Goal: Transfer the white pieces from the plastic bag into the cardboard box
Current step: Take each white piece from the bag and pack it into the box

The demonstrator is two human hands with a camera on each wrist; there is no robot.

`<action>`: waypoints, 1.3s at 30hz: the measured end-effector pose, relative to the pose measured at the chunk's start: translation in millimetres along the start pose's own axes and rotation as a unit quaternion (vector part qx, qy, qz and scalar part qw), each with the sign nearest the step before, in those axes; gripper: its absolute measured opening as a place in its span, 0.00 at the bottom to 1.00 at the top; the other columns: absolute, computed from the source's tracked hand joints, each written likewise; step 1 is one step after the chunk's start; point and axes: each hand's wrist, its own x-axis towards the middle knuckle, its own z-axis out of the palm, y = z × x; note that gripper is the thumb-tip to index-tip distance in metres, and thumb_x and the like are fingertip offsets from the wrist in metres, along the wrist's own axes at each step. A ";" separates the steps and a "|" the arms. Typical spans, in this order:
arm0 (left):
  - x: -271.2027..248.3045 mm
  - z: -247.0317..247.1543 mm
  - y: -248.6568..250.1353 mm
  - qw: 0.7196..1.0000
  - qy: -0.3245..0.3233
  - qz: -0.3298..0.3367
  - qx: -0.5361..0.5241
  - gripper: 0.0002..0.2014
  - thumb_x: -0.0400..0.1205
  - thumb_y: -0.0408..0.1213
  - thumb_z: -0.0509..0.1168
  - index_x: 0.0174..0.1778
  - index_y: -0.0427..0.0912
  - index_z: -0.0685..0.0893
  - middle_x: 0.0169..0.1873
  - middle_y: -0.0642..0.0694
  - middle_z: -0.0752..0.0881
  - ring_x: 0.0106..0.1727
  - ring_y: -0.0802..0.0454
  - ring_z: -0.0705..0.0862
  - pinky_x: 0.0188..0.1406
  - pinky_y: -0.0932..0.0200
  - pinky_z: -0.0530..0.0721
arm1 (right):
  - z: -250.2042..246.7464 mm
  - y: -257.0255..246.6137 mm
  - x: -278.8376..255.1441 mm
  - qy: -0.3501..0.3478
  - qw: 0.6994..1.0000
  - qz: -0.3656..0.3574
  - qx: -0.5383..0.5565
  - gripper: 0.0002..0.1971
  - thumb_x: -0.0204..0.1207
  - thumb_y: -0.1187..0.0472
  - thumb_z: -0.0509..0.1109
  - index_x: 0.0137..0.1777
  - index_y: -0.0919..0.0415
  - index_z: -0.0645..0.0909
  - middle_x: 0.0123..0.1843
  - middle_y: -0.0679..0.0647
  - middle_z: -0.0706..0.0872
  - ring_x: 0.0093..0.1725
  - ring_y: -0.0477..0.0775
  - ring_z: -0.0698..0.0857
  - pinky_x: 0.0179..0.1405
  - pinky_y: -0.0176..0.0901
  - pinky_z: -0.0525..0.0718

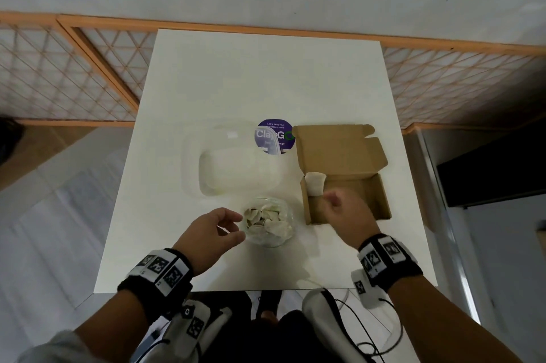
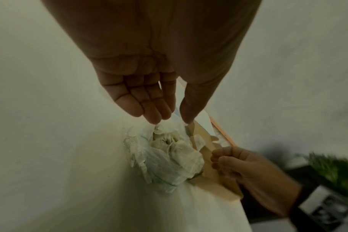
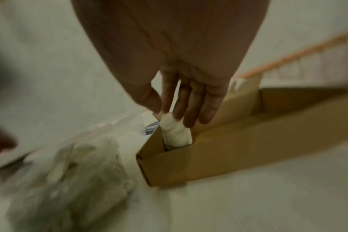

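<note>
A clear plastic bag (image 1: 267, 222) of crumpled white pieces sits open near the table's front, blurred in the right wrist view (image 3: 69, 180). My left hand (image 1: 239, 225) pinches the bag's left rim between thumb and fingers (image 2: 159, 116). To the right lies the open cardboard box (image 1: 384, 200) with its lid folded back. One white piece (image 1: 315, 183) stands upright in the box's far left corner. My right hand (image 1: 328, 197) hovers over the box, thumb and index finger pinching the top of that piece (image 3: 175, 133).
A clear plastic container (image 1: 236, 167) lies behind the bag, partly over a round purple sticker (image 1: 273, 135). The white table (image 1: 266, 81) ends just in front of my wrists. A wooden lattice screen (image 1: 74, 76) stands behind it.
</note>
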 end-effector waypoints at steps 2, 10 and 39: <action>2.2 5.5 1.4 0.998 0.015 0.027 0.050 0.11 0.83 0.45 0.74 0.60 0.56 0.85 0.49 0.58 0.89 0.43 0.64 0.88 0.44 0.70 0.81 | 2.9 6.3 -14.2 -0.050 0.984 -0.056 -0.162 0.10 0.84 0.54 0.68 0.63 0.51 0.81 0.55 0.47 0.81 0.55 0.52 0.84 0.55 0.46 0.83; 20.6 27.7 17.1 0.954 0.024 0.104 0.281 0.11 0.88 0.47 0.62 0.63 0.54 0.86 0.57 0.56 0.85 0.51 0.52 0.85 0.55 0.53 0.84 | 37.0 16.2 -18.1 -0.042 0.953 -0.077 -0.290 0.09 0.88 0.59 0.61 0.55 0.46 0.82 0.50 0.45 0.81 0.49 0.53 0.81 0.45 0.47 0.69; 13.9 -10.5 52.4 0.990 0.021 0.052 -0.127 0.09 0.83 0.37 0.76 0.39 0.42 0.86 0.32 0.52 0.90 0.35 0.57 0.86 0.48 0.53 0.90 | -2.6 -85.3 -43.3 -0.051 0.984 -0.158 0.057 0.21 0.84 0.56 0.71 0.76 0.45 0.79 0.70 0.37 0.74 0.55 0.38 0.84 0.58 0.44 0.89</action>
